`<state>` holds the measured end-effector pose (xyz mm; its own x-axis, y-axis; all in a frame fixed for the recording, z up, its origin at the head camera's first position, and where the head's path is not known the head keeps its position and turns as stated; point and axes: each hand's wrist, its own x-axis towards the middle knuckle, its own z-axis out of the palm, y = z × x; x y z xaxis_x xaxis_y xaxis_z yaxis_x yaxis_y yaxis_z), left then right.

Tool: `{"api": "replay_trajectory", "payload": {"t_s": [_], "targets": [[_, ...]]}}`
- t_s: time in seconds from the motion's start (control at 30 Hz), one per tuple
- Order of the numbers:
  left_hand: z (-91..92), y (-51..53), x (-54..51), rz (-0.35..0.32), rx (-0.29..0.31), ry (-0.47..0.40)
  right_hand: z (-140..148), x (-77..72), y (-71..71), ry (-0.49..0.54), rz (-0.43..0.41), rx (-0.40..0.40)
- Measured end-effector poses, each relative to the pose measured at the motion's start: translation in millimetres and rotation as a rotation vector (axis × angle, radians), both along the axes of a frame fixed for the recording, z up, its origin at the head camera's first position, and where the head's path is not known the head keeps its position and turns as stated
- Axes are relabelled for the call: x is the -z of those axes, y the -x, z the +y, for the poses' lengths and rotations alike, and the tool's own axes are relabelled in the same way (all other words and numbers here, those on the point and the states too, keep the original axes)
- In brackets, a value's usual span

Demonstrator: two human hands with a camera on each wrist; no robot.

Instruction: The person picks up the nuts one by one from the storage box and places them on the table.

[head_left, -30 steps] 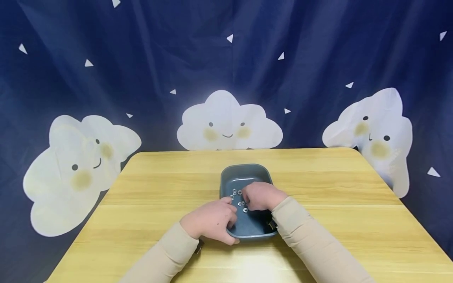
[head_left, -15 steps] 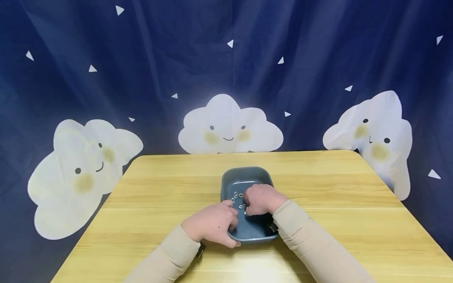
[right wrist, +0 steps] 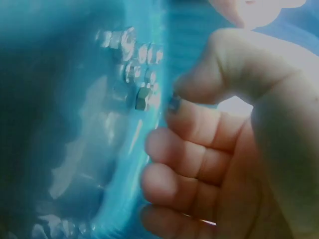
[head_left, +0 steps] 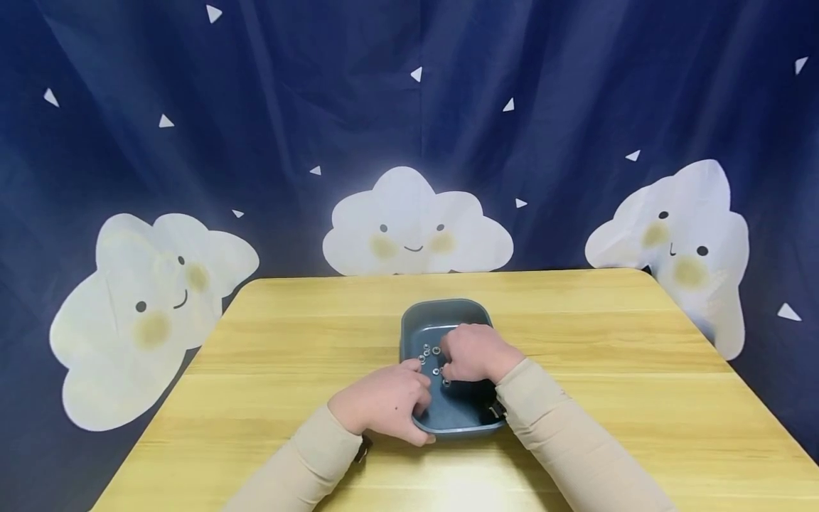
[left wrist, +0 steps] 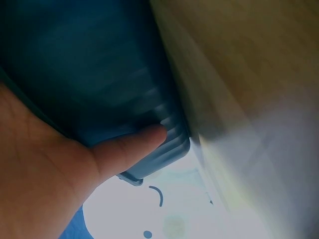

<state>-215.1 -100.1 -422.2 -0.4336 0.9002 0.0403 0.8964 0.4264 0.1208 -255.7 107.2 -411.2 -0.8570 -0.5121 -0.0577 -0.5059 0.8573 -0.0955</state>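
Observation:
A dark grey-blue plastic bin (head_left: 448, 432) stands on the wooden table, with several small metal nuts (head_left: 436, 350) scattered over its floor. My left hand (head_left: 387, 402) grips the bin's near left rim, fingers curled over the edge. In the left wrist view, the left thumb (left wrist: 132, 149) lies against the bin's wall. My right hand (head_left: 480, 353) reaches down inside the bin, right of the nuts. Between its thumb and forefinger, in the right wrist view, a small dark metal nut (right wrist: 174, 102) is pinched, mostly covered. Loose hex nuts (right wrist: 143, 98) lie close to those fingertips.
The light wooden table (head_left: 307, 327) extends around the bin on all sides. Behind it hangs a dark blue curtain (head_left: 544, 142) printed with white clouds and triangles. The bin's raised walls surround the right hand.
My right hand dips toward the nearer nuts half a second ago, and now sits slightly higher. The left hand keeps its hold on the bin. The head view shifts slightly.

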Motion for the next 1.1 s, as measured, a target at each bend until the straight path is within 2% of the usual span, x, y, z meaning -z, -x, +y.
{"api": "replay_trajectory", "payload": {"t_s": [0.23,0.53,0.73,0.9,1.1], "targets": [[-0.6,0.4,0.8,-0.013,0.002,-0.011,2.3,-12.3,-2.0,0.047,0.034,0.001],[-1.2,0.2,2.0,0.002,0.008,-0.024,11.2,-40.0,-11.2,0.170,0.081,-0.006],[-0.2,1.6,3.2,0.001,0.010,-0.023,23.5,-55.0,-15.8,0.193,0.088,0.033],[0.2,1.2,2.4,0.007,0.015,-0.028,39.4,-59.6,-15.6,0.219,0.100,0.086],[-0.3,1.0,3.2,0.032,0.028,-0.033,61.8,-55.7,-13.1,0.226,0.126,0.120]]}}
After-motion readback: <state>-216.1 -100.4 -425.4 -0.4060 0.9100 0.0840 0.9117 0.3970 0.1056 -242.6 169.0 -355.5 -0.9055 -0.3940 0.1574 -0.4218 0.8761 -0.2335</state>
